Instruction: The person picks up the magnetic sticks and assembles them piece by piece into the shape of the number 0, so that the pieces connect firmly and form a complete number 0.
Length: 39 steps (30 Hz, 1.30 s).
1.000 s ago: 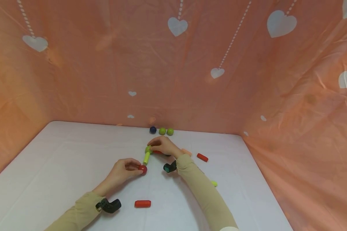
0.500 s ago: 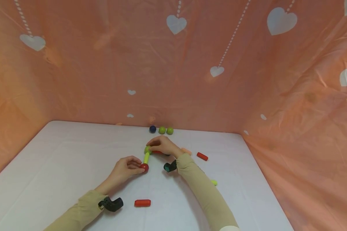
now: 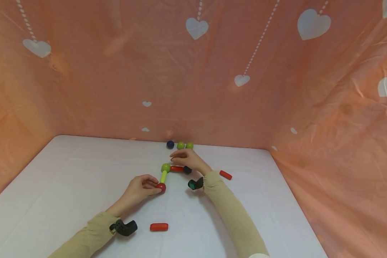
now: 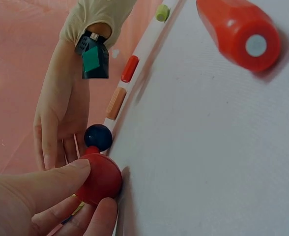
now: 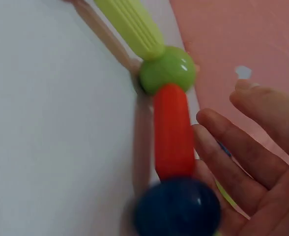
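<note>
My left hand [image 3: 140,189] pinches a red ball [image 4: 102,178] between thumb and fingers, low over the table. A yellow-green rod [image 3: 163,177] joins that ball to a green ball [image 5: 169,71]. From the green ball a red rod [image 5: 174,132] runs right to a dark blue ball [image 5: 178,209], making a bent chain on the table. Just behind the red rod, my right hand [image 3: 191,160] hovers with loosely spread fingers, holding nothing. In the right wrist view its fingers are beside the chain; whether they touch it I cannot tell.
A loose red rod [image 3: 159,227] lies in front, showing a silvery end disc in the left wrist view. Another red rod [image 3: 225,175] lies to the right, with an orange rod [image 4: 116,103] nearby. A dark blue ball [image 3: 170,144] and two green balls [image 3: 181,145] line the back edge.
The red ball in my left hand has moved up against the yellow-green rod's end. My right hand has let go of the green ball and shifted right and back.
</note>
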Available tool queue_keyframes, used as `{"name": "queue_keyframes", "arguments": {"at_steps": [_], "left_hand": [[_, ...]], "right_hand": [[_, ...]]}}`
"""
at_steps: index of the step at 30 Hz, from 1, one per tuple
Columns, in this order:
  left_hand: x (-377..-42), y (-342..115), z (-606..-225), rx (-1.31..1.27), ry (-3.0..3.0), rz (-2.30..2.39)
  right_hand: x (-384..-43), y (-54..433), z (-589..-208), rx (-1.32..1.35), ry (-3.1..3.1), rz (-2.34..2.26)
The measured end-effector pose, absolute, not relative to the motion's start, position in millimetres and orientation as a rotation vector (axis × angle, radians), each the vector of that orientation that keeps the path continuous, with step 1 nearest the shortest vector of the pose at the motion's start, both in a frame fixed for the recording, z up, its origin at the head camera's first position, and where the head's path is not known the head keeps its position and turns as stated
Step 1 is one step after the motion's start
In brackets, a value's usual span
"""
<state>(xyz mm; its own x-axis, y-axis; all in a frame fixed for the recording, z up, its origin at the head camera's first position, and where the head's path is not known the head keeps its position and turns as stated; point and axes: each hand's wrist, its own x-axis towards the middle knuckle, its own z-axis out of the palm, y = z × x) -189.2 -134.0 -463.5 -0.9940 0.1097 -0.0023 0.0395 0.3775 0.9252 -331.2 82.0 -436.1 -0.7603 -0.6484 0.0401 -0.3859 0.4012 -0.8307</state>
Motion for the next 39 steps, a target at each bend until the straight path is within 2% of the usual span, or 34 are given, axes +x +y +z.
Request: {"name": "queue_keyframes", "arguments": {"at_steps": [13,24,39], "left_hand": [[-189,-133,-462,0.140,2.549,1.692],[-195,-127,-463,0.126,2.545,1.679],[-220,-129,-466,0.135,2.594,1.680]], "right_hand": [[-318,132,-442,-0.811,2.361,-1.398],[-304,131,-452,-0.624,2.533,-1.359],[-313,123,-460,-0.517,2.619,-1.490]]}}
